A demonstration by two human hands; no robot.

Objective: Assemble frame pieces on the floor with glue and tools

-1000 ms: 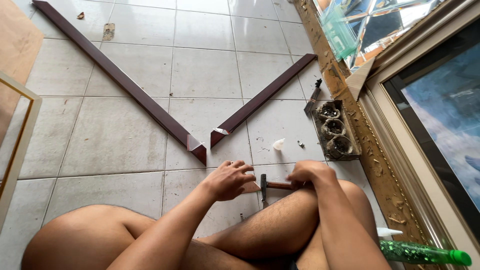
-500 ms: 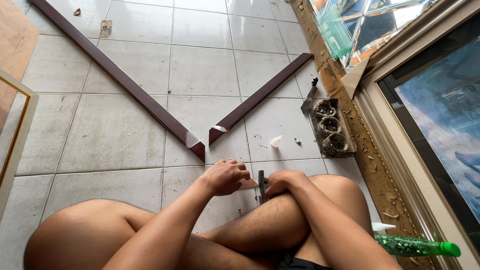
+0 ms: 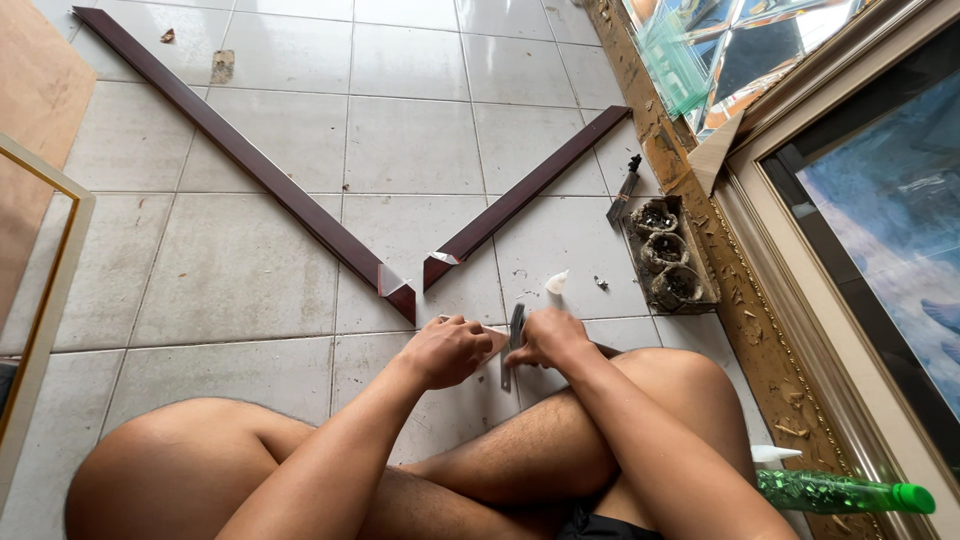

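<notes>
Two hands meet low over the tiled floor (image 3: 230, 270), just above the person's crossed legs. The left hand (image 3: 447, 350) is curled into a loose fist around a small pale, flat piece (image 3: 493, 340), whose corner pokes out toward the other hand. The right hand (image 3: 548, 337) is closed on a hammer (image 3: 515, 335); its metal head stands upright between the two hands, touching the pale piece.

Just beyond the hammer lie two dark maroon frame mouldings, the long left moulding (image 3: 245, 155) and the shorter right moulding (image 3: 530, 190), their mitred ends near each other but apart, forming an open V. Right of the hammer sits a small white scrap (image 3: 556, 283), then a tray of three round cups (image 3: 668, 254). Nearer the person than the hammer, to its right, lies a green bottle (image 3: 845, 492).
</notes>
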